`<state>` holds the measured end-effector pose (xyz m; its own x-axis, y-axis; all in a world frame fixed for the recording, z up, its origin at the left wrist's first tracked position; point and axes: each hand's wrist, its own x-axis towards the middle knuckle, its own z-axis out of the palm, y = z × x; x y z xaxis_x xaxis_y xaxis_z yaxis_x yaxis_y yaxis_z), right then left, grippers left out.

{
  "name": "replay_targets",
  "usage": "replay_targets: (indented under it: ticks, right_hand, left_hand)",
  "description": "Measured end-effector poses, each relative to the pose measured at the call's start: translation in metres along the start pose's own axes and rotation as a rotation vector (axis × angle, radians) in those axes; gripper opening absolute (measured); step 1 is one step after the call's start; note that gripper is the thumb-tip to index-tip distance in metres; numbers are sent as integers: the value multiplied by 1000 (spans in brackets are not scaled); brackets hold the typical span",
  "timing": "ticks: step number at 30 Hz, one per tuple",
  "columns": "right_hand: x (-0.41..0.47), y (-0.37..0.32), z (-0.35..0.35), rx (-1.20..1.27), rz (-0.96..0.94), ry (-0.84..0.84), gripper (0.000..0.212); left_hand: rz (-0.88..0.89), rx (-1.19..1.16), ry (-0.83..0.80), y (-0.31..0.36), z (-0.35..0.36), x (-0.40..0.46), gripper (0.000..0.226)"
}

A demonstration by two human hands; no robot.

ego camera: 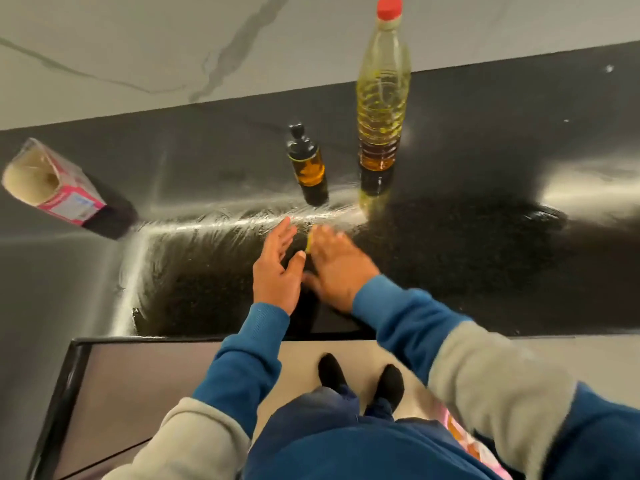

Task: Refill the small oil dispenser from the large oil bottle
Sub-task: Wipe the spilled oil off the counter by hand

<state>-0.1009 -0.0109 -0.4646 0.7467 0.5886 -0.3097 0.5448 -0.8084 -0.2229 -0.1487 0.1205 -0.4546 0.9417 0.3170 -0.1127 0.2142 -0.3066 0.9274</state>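
Both hands are out over the dark, glossy counter (485,237), close together and near its front edge. The left hand (277,268) floats with fingers straight and relaxed, thumb spread toward the other hand, gripping nothing. The right hand (337,268) lies palm down, fingers stretched flat over a small yellow thing (309,242) that peeks out at its fingertips. It is blurred, so I cannot tell what it is, nor whether the hand is pressing it or only covering it.

Farther back on the counter stands the small oil dispenser (308,162), upright, dark cap and knob on, amber oil visible in its lower body. It sits well clear of both hands. Just to its right, apart from it, the large oil bottle (381,98) stands upright too, red cap (389,8) on, yellow oil filling its ribbed clear body up to the shoulder. Both bottles throw reflections onto the shiny surface.

Off to the left, a pink and white carton (52,185) with an open top stands on the counter, far from the bottles. A light, veined wall (156,46) runs behind the counter.

Blue cuffs and grey sleeves (485,368) lead back to the person. Below the counter edge, two dark feet (360,379) stand on a pale floor (298,362).
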Motion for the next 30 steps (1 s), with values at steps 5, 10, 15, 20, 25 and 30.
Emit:
replay_targets:
  ticks: [5,10,15,20,25,30]
  right_hand:
    - [-36,-16,7,-35,-224,-79,90]
    - [13,59,-22,-105,184,34,76]
    - [79,-24,-15,-37,127,60,82]
    - [60,-123,18,-55,-313,-31,80]
    - [45,-88,8,-140,-401,-42,93]
    - [121,-51,-23,-160,-115,35,78]
  left_hand:
    - [-46,-7,48,-15,-37,13,64]
    - [-53,26,47,-32,-65,17,65]
    - [-30,9,142,-40,-86,13,67]
    - [-65,-2,282,-51,-115,10,69]
    - [-89,-28,326,-63,-138,-2,70]
    - [-107,-63,354,-65,-142,-7,69]
